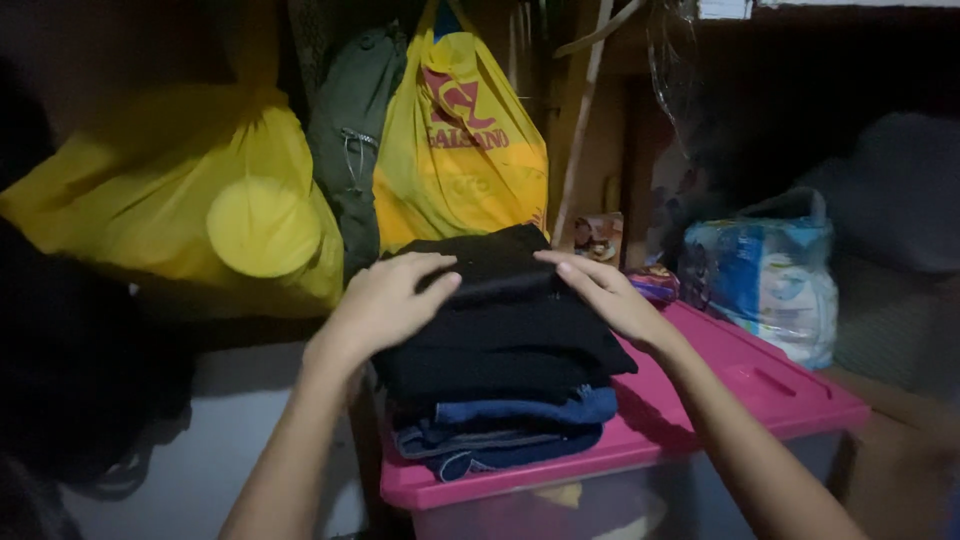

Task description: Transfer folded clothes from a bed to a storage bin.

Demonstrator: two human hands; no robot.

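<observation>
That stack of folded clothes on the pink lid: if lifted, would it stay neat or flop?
The stack of folded clothes would probably sag: soft fabric, edges already drooping. The blue denim beneath looks fairly heavy. Both hands, left hand and right hand, press its top.

Clothes stack (505,350): on bin lid (760,385), left part.
Hands: left hand (385,300), right hand (610,295) on stack top.
Bags (455,140): behind stack.
Package (770,280): right of stack, behind the bin.

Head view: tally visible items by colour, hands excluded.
Yellow: 2, the left plastic bag and the right plastic bag
Black: 1, the folded black clothes under the left hand and right hand
Blue: 2, the folded jeans and the blue-white pack
Pink: 1, the bin lid
Green: 1, the hanging bag
Total: 7
</observation>
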